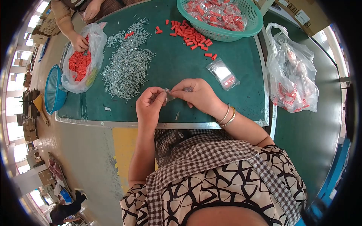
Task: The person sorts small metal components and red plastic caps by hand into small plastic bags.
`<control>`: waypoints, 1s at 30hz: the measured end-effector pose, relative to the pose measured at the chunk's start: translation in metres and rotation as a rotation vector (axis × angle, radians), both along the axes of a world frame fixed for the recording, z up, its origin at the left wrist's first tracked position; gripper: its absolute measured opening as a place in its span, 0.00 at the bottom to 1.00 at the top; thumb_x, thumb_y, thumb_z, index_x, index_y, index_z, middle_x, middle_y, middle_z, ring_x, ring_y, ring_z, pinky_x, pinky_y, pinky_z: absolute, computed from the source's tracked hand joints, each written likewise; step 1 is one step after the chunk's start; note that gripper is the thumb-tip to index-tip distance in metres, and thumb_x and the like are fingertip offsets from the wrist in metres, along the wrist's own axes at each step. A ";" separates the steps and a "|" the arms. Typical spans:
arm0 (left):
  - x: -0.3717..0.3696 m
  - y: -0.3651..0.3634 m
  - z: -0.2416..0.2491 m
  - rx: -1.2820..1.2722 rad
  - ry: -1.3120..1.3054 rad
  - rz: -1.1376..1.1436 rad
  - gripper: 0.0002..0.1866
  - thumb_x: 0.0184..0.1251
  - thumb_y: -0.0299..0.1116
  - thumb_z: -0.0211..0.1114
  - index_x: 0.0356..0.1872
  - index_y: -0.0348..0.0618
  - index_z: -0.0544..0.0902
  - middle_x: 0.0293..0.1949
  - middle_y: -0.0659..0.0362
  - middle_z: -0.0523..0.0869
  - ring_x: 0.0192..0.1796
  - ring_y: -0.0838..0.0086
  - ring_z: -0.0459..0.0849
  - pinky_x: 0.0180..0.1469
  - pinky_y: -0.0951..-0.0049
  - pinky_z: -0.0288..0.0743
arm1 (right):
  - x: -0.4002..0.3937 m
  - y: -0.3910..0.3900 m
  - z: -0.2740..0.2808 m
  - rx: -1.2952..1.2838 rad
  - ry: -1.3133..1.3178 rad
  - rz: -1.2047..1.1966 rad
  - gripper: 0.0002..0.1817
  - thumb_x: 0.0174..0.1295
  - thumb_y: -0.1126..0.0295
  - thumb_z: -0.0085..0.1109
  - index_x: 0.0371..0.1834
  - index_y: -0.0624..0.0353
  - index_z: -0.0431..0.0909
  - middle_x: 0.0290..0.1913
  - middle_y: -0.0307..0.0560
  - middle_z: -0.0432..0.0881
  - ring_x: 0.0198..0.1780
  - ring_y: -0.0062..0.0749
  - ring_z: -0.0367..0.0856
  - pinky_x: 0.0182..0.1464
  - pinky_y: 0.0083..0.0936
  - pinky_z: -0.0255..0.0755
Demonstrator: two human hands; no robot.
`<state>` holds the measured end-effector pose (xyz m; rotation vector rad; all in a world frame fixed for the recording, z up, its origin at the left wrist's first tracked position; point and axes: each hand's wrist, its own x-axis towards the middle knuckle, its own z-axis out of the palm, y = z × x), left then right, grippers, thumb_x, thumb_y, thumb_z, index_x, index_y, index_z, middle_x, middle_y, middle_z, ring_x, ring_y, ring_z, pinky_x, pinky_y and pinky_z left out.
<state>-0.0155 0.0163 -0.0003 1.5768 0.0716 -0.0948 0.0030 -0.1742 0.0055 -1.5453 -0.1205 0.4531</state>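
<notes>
Near the table's front edge, my left hand (149, 105) and my right hand (198, 95) meet. Both pinch a small clear plastic bag (169, 96) between thumb and fingers. Something shiny shows in the curl of my right hand's fingers, too small to make out. Beyond my left hand spreads a pile of silver screws (126, 71). Red plastic plugs (192, 37) lie scattered at the back, before a green basket (245, 34) full of bagged red pieces. A stack of clear zip bags (223, 74) rests to the right of my right hand.
A co-worker's hand (79, 42) reaches into a plastic bag of red plugs (98, 49) at the left. Beside it stands a blue basket (56, 90). A white plastic bag (296, 71) sits past the table's right edge. A cardboard box (305, 15) is at the upper right.
</notes>
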 end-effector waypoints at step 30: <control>0.001 -0.014 0.004 0.649 -0.539 0.100 0.05 0.53 0.17 0.65 0.28 0.36 0.77 0.28 0.58 0.80 0.32 0.72 0.79 0.37 0.75 0.71 | -0.007 0.001 0.013 -0.330 -0.731 -0.148 0.20 0.47 0.72 0.71 0.46 0.56 0.81 0.45 0.46 0.83 0.28 0.41 0.81 0.31 0.31 0.77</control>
